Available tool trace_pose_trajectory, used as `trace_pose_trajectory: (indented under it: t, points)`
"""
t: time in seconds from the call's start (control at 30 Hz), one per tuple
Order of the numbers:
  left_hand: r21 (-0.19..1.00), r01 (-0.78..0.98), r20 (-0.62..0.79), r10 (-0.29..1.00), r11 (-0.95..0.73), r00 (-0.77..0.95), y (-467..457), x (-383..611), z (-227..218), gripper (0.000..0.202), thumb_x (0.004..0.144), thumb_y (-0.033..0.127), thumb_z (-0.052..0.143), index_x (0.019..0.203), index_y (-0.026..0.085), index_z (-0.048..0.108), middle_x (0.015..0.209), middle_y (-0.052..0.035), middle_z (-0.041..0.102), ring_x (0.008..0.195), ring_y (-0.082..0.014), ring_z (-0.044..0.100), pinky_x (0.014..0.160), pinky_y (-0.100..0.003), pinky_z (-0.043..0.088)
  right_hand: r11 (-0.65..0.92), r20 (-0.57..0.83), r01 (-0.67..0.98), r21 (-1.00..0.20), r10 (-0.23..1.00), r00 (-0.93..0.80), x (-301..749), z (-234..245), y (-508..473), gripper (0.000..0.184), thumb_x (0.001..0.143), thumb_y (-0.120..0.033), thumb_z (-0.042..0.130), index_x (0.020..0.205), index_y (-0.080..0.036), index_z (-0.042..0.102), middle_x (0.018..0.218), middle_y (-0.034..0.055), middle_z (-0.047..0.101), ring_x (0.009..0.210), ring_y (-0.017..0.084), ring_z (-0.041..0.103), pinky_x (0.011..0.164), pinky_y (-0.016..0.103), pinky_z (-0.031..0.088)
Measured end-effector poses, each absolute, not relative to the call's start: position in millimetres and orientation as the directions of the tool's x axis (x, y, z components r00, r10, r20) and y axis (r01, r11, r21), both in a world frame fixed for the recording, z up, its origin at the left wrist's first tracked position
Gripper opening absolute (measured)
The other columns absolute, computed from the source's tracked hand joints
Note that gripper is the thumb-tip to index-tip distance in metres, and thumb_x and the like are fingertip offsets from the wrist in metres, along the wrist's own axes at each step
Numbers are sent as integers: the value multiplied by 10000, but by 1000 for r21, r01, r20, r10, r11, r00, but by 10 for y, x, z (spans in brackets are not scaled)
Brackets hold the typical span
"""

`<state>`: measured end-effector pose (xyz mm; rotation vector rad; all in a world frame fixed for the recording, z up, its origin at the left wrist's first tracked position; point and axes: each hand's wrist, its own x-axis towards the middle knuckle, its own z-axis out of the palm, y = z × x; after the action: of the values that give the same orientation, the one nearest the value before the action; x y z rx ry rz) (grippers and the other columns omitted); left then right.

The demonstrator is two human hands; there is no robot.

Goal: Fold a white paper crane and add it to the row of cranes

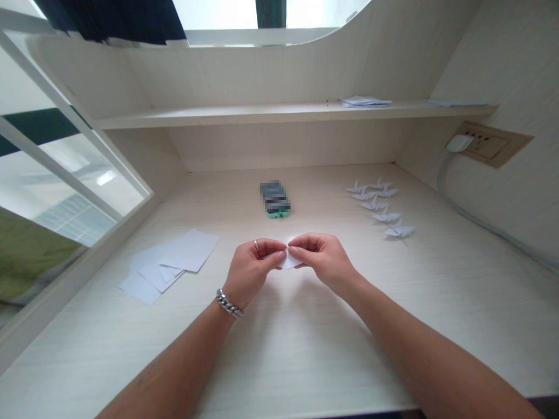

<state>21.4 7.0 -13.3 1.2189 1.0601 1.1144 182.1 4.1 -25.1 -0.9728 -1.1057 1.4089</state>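
Observation:
A small folded piece of white paper [289,261] is held just above the desk, in the middle of the head view. My left hand [253,263] pinches its left side between thumb and fingers. On the other side my right hand [322,256] grips it the same way, the fingertips of both hands almost meeting. The fingers cover much of the paper, so its full shape is hidden. Several folded paper cranes [386,216] stand in a loose group to the right, beyond my right hand. Left of my left hand lie overlapping white paper sheets [190,250].
Behind my hands lies a phone-like object [275,199] with a green edge, its face blurred. Above runs a shelf [227,114] with a stack of paper [365,102]. A cable [480,224] trails down from a wall socket [491,144] at the right.

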Motion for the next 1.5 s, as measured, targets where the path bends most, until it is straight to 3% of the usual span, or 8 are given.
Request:
trace_pose_trajectory:
  t: [0.57, 0.8, 1.0, 1.27, 1.4, 1.5]
  points:
    - [998, -14, 60, 991, -58, 122, 64, 216, -132, 207, 683, 256, 768, 801, 108, 685, 667, -23, 683, 571, -108, 610, 517, -209, 500, 8, 32, -259, -966, 996, -88, 1806, -270, 44, 249, 572, -284, 831, 726, -138, 701, 671, 28, 698, 629, 158, 655, 643, 333, 560]
    - [998, -44, 51, 987, -45, 155, 73, 217, -161, 267, 697, 265, 763, 897, 112, 673, 714, -39, 703, 621, -122, 632, 570, -226, 511, 39, 57, -249, -968, 996, -65, 1785, -271, 51, 242, 585, -284, 827, 715, -140, 682, 649, 17, 684, 605, 143, 638, 612, 303, 541]
    - [995, -46, 91, 988, -86, 126, 76, 229, -179, 229, 674, 219, 782, 839, 117, 661, 763, -45, 705, 685, -124, 642, 627, -220, 509, 78, 96, -240, -968, 993, -65, 1776, -301, 40, 256, 582, -289, 837, 728, -147, 683, 678, 19, 689, 628, 141, 640, 609, 280, 529]
    - [996, -74, 53, 992, -45, 110, 86, 217, -162, 239, 736, 286, 727, 897, 116, 674, 652, -4, 649, 576, -104, 593, 518, -205, 493, 20, 36, -246, -969, 998, -60, 1774, -260, 37, 290, 565, -315, 831, 732, -136, 675, 656, 16, 678, 607, 142, 633, 604, 301, 541]
    - [986, -166, 15, 992, 7, 127, 86, 214, -145, 298, 747, 323, 714, 957, 118, 664, 693, -18, 669, 610, -122, 618, 553, -233, 523, -2, 10, -243, -970, 999, -49, 1788, -230, 36, 304, 562, -321, 831, 744, -133, 677, 660, 21, 680, 610, 144, 635, 606, 306, 546]
    - [993, -114, 37, 987, -19, 155, 72, 217, -132, 331, 690, 269, 769, 960, 113, 657, 701, -32, 694, 624, -129, 635, 582, -235, 517, 8, 22, -250, -968, 998, -51, 1789, -230, 34, 307, 554, -322, 837, 737, -137, 675, 666, 23, 681, 627, 158, 644, 627, 331, 556]
